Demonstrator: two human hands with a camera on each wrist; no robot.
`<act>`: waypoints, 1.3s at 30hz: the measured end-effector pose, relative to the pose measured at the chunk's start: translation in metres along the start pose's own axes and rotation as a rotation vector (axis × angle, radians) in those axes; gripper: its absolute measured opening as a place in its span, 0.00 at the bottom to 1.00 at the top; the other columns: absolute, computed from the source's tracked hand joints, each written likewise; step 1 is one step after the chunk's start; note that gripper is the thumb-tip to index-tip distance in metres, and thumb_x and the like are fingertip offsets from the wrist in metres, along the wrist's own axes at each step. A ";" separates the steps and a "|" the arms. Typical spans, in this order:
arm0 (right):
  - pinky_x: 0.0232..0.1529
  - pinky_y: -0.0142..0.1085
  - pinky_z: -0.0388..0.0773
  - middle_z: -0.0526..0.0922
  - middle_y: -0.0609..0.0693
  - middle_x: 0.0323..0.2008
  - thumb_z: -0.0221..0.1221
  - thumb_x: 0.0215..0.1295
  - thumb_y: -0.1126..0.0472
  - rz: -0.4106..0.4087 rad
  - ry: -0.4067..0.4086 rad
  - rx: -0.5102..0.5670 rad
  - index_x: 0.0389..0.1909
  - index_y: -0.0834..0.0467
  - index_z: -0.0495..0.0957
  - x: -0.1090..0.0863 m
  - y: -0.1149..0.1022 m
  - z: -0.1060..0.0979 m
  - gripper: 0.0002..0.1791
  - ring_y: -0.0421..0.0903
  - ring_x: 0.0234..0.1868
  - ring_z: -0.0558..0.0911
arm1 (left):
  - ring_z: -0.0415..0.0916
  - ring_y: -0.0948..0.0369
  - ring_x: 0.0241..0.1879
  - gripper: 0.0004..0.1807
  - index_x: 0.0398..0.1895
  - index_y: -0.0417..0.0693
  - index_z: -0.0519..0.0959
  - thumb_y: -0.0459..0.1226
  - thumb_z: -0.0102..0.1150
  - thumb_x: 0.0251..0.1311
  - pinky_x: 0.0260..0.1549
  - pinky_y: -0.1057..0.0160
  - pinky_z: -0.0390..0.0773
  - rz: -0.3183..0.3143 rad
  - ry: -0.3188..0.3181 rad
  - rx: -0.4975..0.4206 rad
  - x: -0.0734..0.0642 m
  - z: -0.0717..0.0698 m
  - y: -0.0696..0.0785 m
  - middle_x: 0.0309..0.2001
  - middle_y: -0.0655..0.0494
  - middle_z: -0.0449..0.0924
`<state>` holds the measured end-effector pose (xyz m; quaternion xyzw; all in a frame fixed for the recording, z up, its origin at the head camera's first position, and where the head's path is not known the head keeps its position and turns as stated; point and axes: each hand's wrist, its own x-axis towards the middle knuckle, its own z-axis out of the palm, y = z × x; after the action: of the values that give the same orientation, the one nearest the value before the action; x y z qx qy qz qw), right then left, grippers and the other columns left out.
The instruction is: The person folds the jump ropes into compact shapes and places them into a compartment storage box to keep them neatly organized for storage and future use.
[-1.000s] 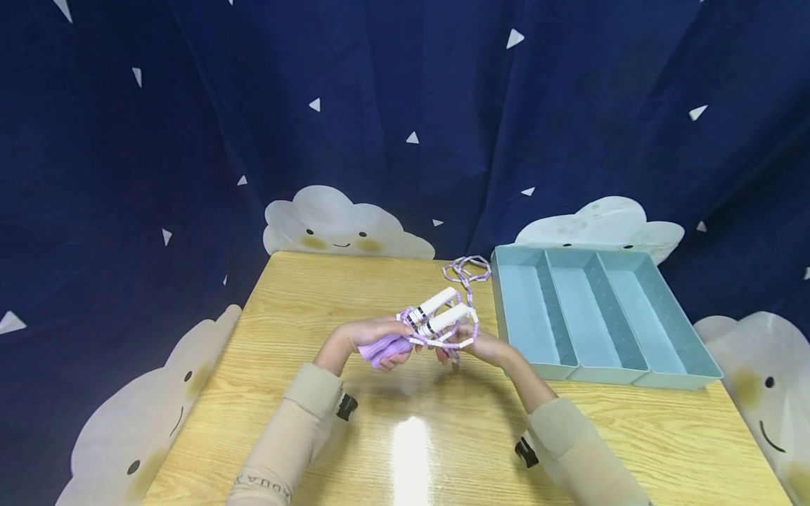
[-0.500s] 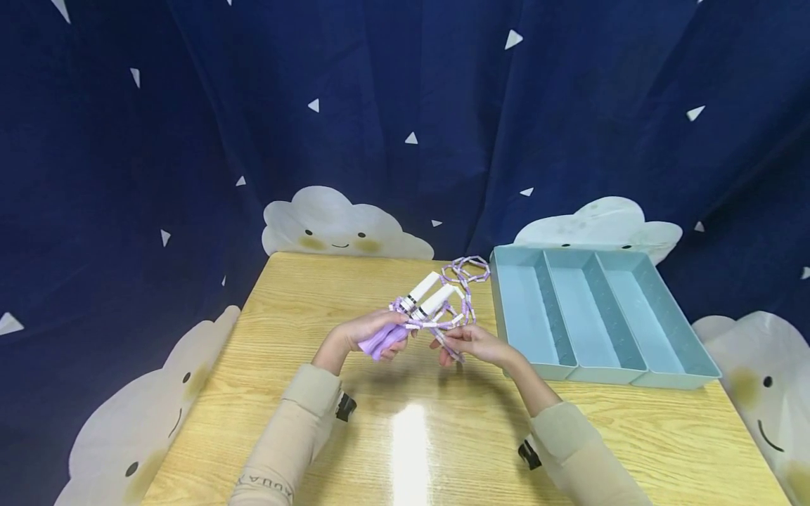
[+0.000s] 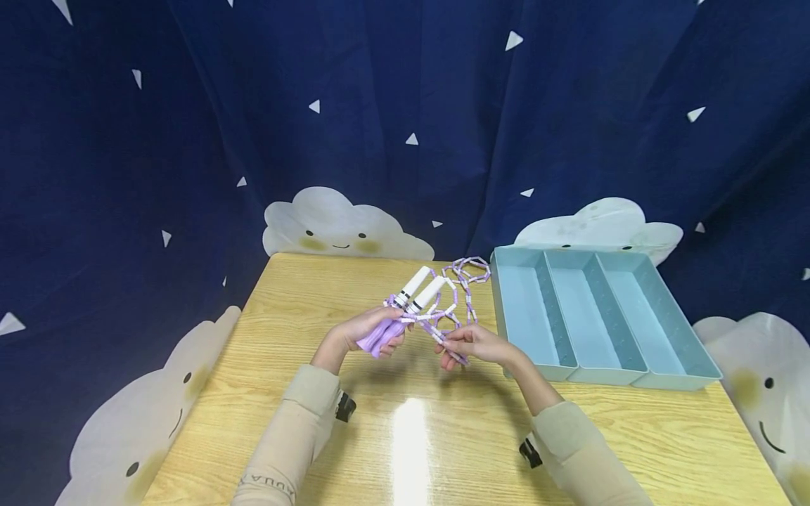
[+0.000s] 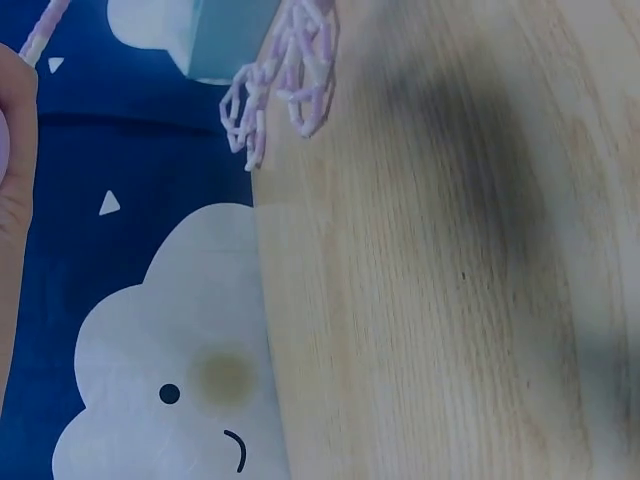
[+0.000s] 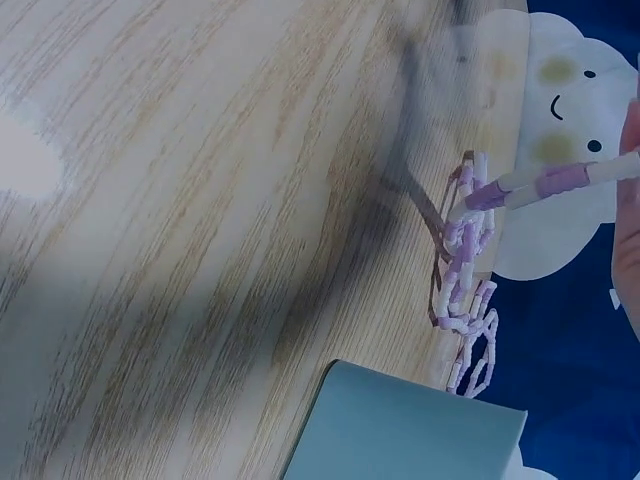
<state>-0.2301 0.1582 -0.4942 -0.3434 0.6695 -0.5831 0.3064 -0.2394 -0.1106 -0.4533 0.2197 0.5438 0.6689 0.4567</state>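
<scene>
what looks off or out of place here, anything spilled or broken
Nothing looks spilled or broken. The one oddity is the beaded rope: its far loops lie in a loose heap at the back edge of the table, seeming to poke slightly past it in the wrist views, so it looks untidy.

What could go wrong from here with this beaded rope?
The beaded rope could tangle: its strands cross in loops between the left hand and the right hand. Its far coil lies by the far edge of the table, so it might slip off. The left hand grips two handles together, so one could perhaps slide out if tugged.
</scene>
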 end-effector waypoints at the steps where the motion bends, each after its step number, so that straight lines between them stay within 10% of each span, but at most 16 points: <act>1: 0.30 0.36 0.80 0.80 0.69 0.33 0.44 0.69 0.66 0.006 -0.001 0.003 0.44 0.82 0.69 0.000 0.000 0.000 0.19 0.56 0.34 0.83 | 0.61 0.68 0.13 0.17 0.35 0.46 0.66 0.44 0.25 0.67 0.12 0.72 0.62 0.004 -0.001 -0.004 0.000 0.000 0.000 0.17 0.60 0.65; 21: 0.31 0.38 0.81 0.80 0.70 0.31 0.46 0.67 0.66 0.085 -0.010 -0.061 0.38 0.77 0.73 -0.009 -0.004 -0.006 0.14 0.46 0.31 0.83 | 0.60 0.68 0.13 0.17 0.34 0.47 0.66 0.44 0.26 0.66 0.13 0.73 0.63 0.027 0.057 -0.035 -0.001 -0.008 -0.007 0.18 0.59 0.64; 39: 0.24 0.39 0.80 0.80 0.59 0.20 0.50 0.66 0.65 0.074 0.018 -0.326 0.29 0.65 0.76 -0.015 -0.040 0.003 0.10 0.43 0.21 0.79 | 0.62 0.65 0.14 0.17 0.33 0.44 0.66 0.47 0.31 0.66 0.14 0.70 0.66 -0.045 0.210 0.006 0.004 -0.015 -0.018 0.19 0.55 0.65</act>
<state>-0.2150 0.1660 -0.4544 -0.3586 0.7699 -0.4582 0.2621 -0.2468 -0.1152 -0.4758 0.1375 0.5953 0.6764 0.4114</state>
